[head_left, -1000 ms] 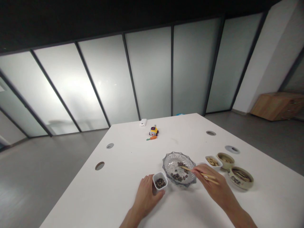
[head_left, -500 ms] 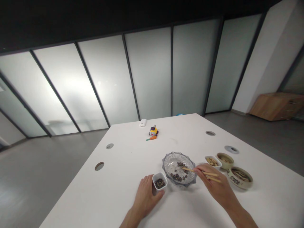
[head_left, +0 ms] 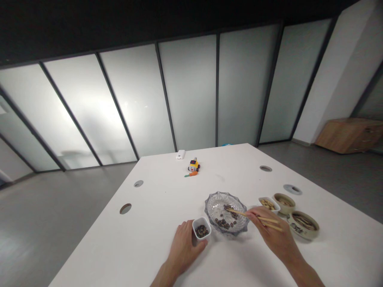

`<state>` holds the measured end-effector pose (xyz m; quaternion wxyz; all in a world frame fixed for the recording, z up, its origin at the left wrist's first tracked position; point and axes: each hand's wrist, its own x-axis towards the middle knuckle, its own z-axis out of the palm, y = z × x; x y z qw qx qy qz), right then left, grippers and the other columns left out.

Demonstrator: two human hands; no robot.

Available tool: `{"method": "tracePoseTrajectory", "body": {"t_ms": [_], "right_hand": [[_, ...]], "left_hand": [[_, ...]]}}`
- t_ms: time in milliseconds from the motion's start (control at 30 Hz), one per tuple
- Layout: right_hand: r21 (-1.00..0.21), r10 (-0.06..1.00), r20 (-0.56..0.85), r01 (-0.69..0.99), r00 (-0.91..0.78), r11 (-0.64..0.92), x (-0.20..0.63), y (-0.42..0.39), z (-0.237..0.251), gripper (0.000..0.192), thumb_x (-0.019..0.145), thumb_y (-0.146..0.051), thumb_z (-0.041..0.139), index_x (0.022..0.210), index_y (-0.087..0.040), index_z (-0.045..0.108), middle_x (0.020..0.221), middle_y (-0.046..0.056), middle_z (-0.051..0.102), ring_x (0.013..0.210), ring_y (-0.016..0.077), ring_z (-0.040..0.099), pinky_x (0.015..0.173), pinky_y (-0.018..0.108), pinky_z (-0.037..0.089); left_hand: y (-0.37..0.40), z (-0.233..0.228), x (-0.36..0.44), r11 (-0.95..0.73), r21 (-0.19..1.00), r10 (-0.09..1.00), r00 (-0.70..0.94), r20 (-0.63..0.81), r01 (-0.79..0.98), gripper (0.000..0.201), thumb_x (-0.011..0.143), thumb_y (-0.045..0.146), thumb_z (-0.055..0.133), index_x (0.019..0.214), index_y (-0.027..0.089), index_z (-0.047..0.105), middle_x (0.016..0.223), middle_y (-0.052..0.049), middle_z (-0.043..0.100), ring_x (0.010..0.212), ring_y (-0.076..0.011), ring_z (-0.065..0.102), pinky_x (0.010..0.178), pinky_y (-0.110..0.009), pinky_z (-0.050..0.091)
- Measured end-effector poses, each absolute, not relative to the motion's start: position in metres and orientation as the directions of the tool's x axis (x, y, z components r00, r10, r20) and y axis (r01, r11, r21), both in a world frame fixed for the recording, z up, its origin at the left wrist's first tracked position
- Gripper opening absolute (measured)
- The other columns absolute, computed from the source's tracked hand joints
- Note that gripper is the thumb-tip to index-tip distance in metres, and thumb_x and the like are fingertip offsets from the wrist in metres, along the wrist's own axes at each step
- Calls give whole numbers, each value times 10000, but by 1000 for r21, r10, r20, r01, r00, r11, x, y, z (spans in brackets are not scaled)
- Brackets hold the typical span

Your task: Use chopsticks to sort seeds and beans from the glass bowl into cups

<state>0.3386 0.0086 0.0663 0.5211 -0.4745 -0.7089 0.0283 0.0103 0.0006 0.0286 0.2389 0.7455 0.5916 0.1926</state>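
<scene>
My left hand [head_left: 185, 244] curls around a small white cup [head_left: 201, 220] of dark beans [head_left: 201, 231] on the table [head_left: 155, 211]. My right hand [head_left: 273, 235] grips chopsticks [head_left: 239, 213], tips among more beans [head_left: 222, 223] in the glass bowl [head_left: 213, 204] just beside. Writing on a tan bowl [head_left: 306, 236] is too small to read.

Across our white table [head_left: 167, 207], round openings [head_left: 125, 208] show along both sides. Toward the far edge we see a white device [head_left: 180, 154], with a yellow toy vehicle [head_left: 194, 164] and an orange carrot-shaped piece [head_left: 194, 173] lying nearer us. Closest to us stand a scalloped glass bowl [head_left: 214, 204] and a small white cup [head_left: 201, 221]; a white dish [head_left: 277, 208] and two round pots [head_left: 311, 234] cluster at right.
</scene>
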Motion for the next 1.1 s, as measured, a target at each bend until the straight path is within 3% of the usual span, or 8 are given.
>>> {"method": "tracePoseTrajectory", "body": {"t_ms": [867,1100], "right_hand": [[-656,792,610,540,-32,527,331,2,74,432,1102,-610,672,904,-261,834,882,59,842,779,226,821,737,291,673],[-676,739,658,547,147,494,329,1,77,535,1084,-700,634,838,-271,837,838,67,849,765,256,814,718,344,686]], "left_hand": [[0,32,10,-185,591,974,227,3,785,332,910,331,757,1222,228,705,1257,-83,775,1171,-310,665,1085,-406,453],[0,30,9,-181,580,975,221,1,794,322,907,342,764,1203,227,706,1236,-82,771,1154,-313,664,1095,-410,450]]}}
